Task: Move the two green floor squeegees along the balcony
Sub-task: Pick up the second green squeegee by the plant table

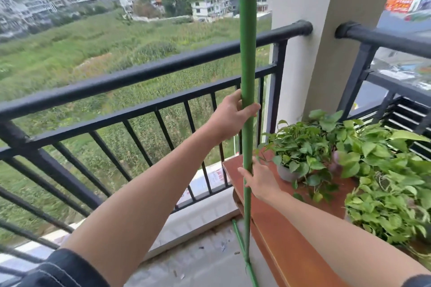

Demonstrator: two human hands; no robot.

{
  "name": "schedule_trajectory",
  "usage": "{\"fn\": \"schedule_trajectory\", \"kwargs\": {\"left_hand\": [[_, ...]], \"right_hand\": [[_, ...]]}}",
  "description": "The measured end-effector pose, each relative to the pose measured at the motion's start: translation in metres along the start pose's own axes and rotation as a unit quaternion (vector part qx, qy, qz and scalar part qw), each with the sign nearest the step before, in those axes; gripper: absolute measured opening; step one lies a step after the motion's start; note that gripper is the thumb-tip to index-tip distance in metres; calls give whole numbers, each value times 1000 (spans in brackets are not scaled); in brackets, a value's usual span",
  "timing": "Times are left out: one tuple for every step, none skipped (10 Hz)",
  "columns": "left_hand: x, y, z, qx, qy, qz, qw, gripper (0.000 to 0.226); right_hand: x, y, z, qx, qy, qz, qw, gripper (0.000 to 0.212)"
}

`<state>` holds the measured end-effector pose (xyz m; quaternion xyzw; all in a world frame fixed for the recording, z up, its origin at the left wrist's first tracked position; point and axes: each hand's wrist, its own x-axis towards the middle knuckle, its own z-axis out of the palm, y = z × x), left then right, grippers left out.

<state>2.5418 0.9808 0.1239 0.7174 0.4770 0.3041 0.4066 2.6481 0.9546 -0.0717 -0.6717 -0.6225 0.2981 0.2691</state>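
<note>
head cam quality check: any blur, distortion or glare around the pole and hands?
Head view: strong wide-angle bowing, the railing curves; motion blur smears the far buildings and the top-right corner; soft, even daylight, no hard shadows or glare. The green pole stays fairly sharp, as do the left hand wrapped around it and the right hand lower down against it. The potted plants look slightly soft.

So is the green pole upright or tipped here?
Upright: the green pole runs near vertical, with both hands, left and right, around it.

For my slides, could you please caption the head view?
Both hands, left hand above right hand, grip an upright green squeegee pole beside the balcony railing.
</note>
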Motion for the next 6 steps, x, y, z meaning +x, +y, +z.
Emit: {"fn": "schedule_trajectory", "kwargs": {"left_hand": [[-8,-3,4,-5,19,-7,1000,27],[-22,-9,-7,3,14,-18,1000,35],[-48,-23,-28,-15,8,-41,999,26],[-89,-55,-57,-42,22,-72,996,21],[-139,-99,-90,-65,69,-113,989,16],[-198,-159,-115,-70,122,-190,972,13]], "right_hand": [[0,-3,-3,-20,10,11,1000,25],[-4,-10,-2,-36,4,30,999,26],[-12,-18,-8,-109,-13,48,993,26],[-29,-35,-29,-201,-64,40,977,28],[-48,-63,-50,-202,-88,10,975,32],[-77,-119,-83,-28,-10,-96,995,25]]}}
